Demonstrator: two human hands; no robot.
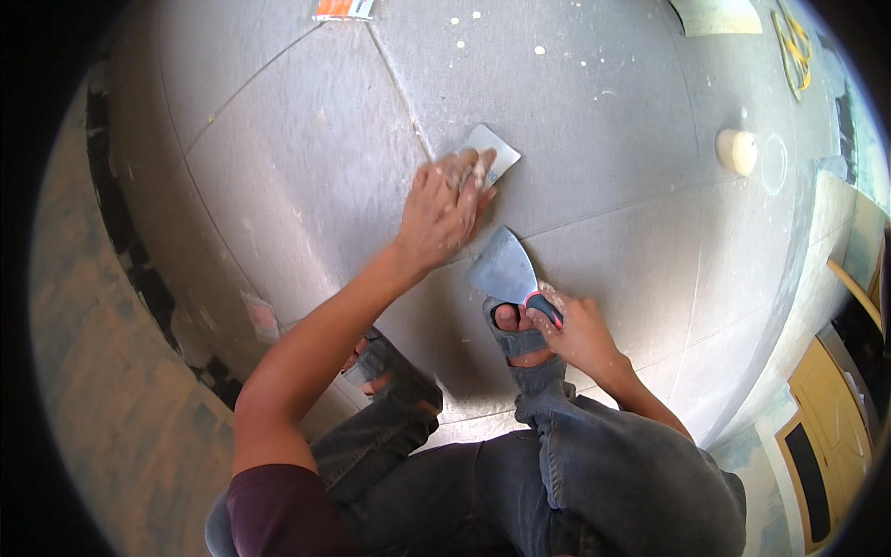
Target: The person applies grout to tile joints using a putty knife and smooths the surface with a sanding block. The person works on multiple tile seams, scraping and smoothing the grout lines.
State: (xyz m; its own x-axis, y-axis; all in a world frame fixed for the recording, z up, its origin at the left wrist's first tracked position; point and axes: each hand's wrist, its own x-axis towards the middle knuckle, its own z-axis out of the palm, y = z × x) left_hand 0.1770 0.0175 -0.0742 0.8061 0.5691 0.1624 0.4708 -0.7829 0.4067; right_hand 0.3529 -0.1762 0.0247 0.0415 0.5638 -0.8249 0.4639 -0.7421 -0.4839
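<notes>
My left hand (444,206) is out in front, fingers closed on a flat rectangular scraper plate (501,148) of pale grey. The plate lies against the grey tiled floor (594,121), close to a joint line between tiles. Whitish smears cover the fingers of this hand. My right hand (580,332) grips the dark, red-edged handle of a putty knife (506,265). Its wide metal blade points up and to the left, above my right foot and below the plate. The two tools are apart.
Both my feet, in sandals, stand near the tools. An orange-and-white packet (343,9) lies at the far edge. To the right are a cream-coloured rounded object (737,152) and a yellow strap or cord (796,54). Small whitish spots dot the far tiles.
</notes>
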